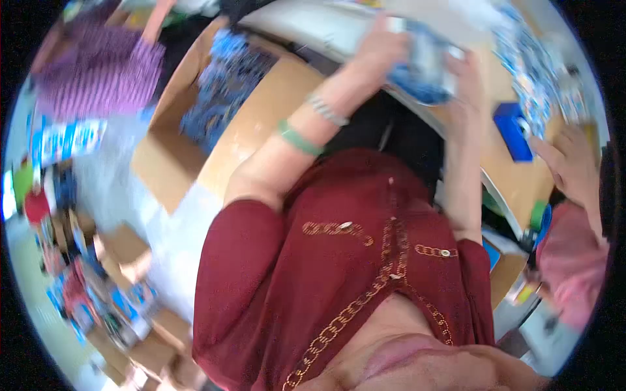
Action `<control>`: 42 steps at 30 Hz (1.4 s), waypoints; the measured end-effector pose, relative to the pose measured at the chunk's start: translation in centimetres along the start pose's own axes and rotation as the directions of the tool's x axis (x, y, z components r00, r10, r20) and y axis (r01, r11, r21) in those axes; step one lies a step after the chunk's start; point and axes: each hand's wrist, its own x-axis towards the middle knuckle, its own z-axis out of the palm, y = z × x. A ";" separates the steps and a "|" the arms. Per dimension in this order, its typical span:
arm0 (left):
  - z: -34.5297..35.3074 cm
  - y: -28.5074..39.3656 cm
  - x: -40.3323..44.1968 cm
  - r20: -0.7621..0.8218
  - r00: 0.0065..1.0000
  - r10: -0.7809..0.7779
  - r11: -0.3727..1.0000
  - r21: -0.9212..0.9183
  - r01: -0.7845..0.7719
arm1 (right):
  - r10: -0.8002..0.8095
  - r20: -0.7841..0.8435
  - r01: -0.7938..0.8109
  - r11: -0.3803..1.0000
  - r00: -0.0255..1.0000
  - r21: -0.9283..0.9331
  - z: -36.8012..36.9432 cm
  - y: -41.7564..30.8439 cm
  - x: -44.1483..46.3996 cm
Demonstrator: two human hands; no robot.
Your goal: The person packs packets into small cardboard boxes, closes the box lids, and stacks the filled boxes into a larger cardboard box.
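At the near edge of the surface [518, 186]: one blue-and-white packet [425, 62], blurred. Your left hand [383, 49]: closed on one end. Your right hand [464, 75]: partly curled, gripping the other. Step, apparently: two-handed handling; next move likely calls for steady support.

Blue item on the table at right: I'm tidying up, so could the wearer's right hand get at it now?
Probably not freely: the right hand is occupied with a blue-and-white pack, and a co-worker's hand is right beside the blue item.
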 end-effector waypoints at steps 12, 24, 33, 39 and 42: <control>-1.0 1.2 3.4 0.413 0.889 -0.199 0.980 0.080 0.182 | -0.164 0.168 0.138 0.979 0.972 0.152 -4.7 0.5 0.3; -1.2 4.4 3.9 0.656 0.754 -0.017 0.551 0.636 -0.541 | -0.121 0.254 0.108 0.992 0.960 0.061 -5.7 0.1 0.4; -2.4 2.8 3.0 0.676 0.728 -0.117 0.092 0.737 -0.669 | -0.344 0.503 0.608 0.500 0.793 -0.617 -8.0 -0.5 -0.5; -0.6 3.8 0.0 0.596 0.796 -0.106 -0.032 0.798 -0.602 | -0.343 0.463 0.572 0.586 0.817 -0.575 -6.3 0.0 -3.2; -0.8 3.6 -0.1 0.608 0.786 -0.113 -0.065 0.785 -0.617 | -0.360 0.470 0.592 0.506 0.806 -0.627 -5.7 -0.7 -4.0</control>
